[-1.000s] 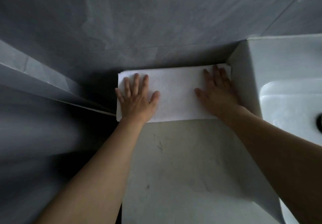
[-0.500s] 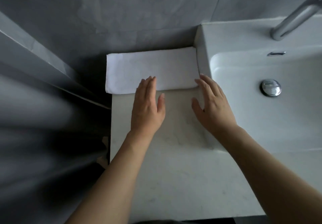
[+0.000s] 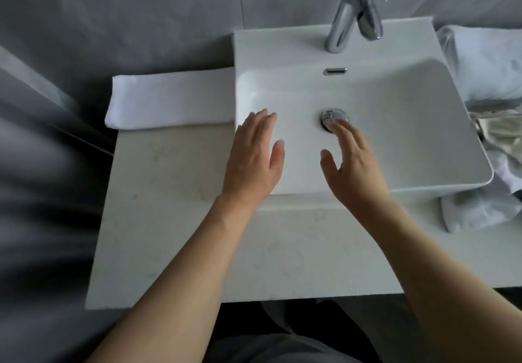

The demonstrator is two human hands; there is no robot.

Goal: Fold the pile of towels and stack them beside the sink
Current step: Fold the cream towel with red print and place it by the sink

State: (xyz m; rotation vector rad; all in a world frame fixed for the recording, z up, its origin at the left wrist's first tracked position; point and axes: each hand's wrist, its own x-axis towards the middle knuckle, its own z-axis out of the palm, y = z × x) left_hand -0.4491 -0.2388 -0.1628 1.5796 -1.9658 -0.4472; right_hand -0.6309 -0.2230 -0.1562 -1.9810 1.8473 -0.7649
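**Both hands empty over sink, one towel folded at left**

L hand (image 3: 252, 153): fingers straight and together, thumb out to the side, holding nothing. It's over the sink's (image 3: 401, 184) front-left corner, palm down. Can't tell if it touches the rim or hovers just above.

R hand (image 3: 354, 164): fingers spread and relaxed, slightly blurred, nothing in it. It's over the basin, fingertips (image 3: 337, 129) at the drain (image 3: 332, 115) as seen from above; contact w/ the drain not clear. The two hands are apart, w/ bare basin showing between them.

Folded towel (image 3: 169, 99): white, flat, a long neat rectangle on the counter (image 3: 169, 221), left of the sink. Its right end butts against the sink's left wall; its back edge lies along the grey tiled wall (image 3: 141, 17). Neither hand touches it; L hand is near its front-right corner.

Pile (image 3: 491, 80): unfolded white towels, rumpled, on the counter right of the sink, touching or just beside its right wall. One beige-looking cloth (image 3: 500, 130) sits crumpled in the pile, and a white piece (image 3: 477, 212) hangs out toward the counter's front. Pile partly cut off by frame edge.

Tap (image 3: 350, 9): chrome, on the sink's back ledge, blurred. Overflow slot (image 3: 334, 71) below it on the basin's back wall.

Both forearms bare, reaching in from the bottom of view.
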